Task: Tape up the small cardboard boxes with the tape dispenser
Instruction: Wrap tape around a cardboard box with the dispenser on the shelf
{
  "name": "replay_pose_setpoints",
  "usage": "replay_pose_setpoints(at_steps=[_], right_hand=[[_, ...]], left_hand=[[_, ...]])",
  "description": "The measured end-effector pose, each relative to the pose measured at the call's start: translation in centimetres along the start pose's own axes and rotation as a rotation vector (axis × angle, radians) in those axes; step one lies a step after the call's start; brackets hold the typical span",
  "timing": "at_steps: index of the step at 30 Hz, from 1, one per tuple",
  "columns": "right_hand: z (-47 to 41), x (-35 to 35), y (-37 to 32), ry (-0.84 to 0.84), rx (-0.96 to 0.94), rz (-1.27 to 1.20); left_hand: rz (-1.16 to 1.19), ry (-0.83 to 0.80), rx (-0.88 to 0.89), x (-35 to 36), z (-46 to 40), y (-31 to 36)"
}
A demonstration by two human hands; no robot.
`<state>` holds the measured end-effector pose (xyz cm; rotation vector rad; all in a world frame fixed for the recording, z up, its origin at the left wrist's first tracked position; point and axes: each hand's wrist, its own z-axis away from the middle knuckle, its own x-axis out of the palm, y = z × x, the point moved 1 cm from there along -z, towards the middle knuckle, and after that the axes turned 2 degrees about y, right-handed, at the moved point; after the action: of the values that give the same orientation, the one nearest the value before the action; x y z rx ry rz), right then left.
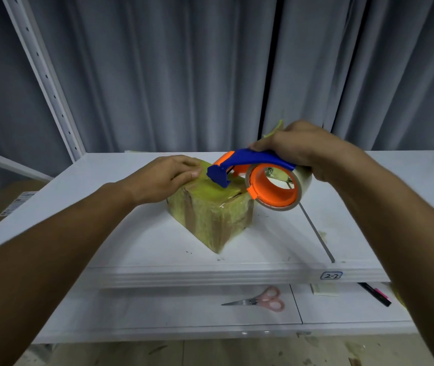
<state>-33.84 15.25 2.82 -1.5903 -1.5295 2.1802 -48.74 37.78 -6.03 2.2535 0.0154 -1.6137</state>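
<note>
Box [210, 215] glossy taped cardboard; dispenser [253, 167] smooth plastic; shelf [157, 241] probably painted metal.

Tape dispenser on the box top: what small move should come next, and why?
Probably draw the tape dispenser toward the near edge of the box. Its blue head rests on the top by the left hand, which presses the far corner, while the right hand grips the handle.

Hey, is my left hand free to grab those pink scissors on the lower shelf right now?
Probably yes. The left hand only rests flat on the tape-wrapped cardboard box, holding nothing, and the pink-handled scissors lie in the open on the lower white shelf, though it must reach under the upper shelf's edge.
</note>
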Motion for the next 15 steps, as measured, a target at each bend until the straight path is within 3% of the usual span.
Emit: replay_pose_setpoints(at_steps=[4,6,9,15], right_hand=[[0.0,0.5,0.7,0.005,0.005,-0.023],[0.0,0.8,1.0,0.014,0.004,-0.034],[-0.1,1.0,1.3,0.025,0.015,-0.063],[-0.7,1.7,1.6,0.023,0.027,-0.088]], left_hand=[[-0.075,-0.142,-0.031,-0.4,0.7,0.5],[-0.122,-0.191,0.034,-0.3,1.2,1.0],[-0.164,-0.179,0.124,0.1,1.5,1.8],[-0.228,-0.125,0.083,0.9,0.8,1.0]])
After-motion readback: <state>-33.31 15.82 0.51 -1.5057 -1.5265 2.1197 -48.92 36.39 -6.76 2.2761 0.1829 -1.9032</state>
